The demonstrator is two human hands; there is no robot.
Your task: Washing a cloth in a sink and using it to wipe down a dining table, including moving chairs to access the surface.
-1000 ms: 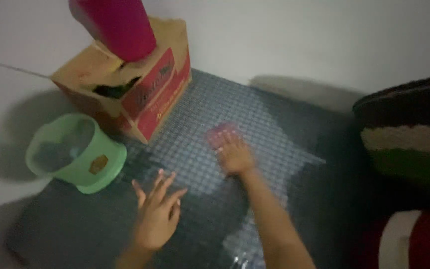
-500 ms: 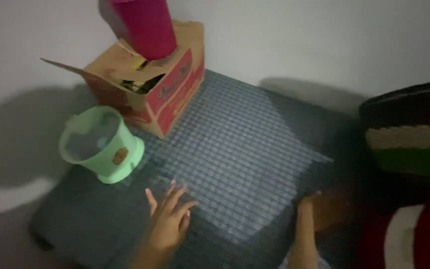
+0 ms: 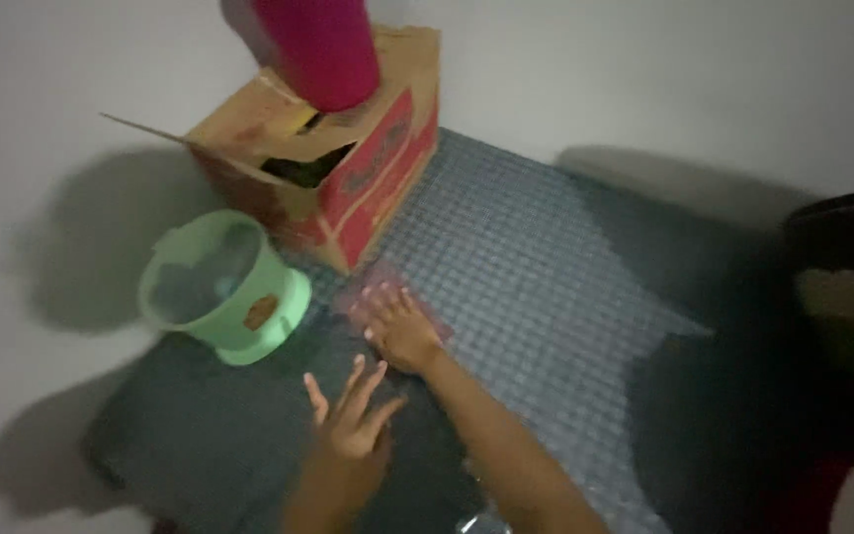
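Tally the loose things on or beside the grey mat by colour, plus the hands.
Green: 1, tub
Brown and red: 1, box
Magenta: 1, container
Pink: 1, flat piece under right hand
Hands: 2, with left hand
Total: 6

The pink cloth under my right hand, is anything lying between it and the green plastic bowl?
Nothing visible. The right hand lies flat on the pink cloth, and only bare checked mat shows between it and the green plastic bowl. The cardboard box stands behind, off that line.
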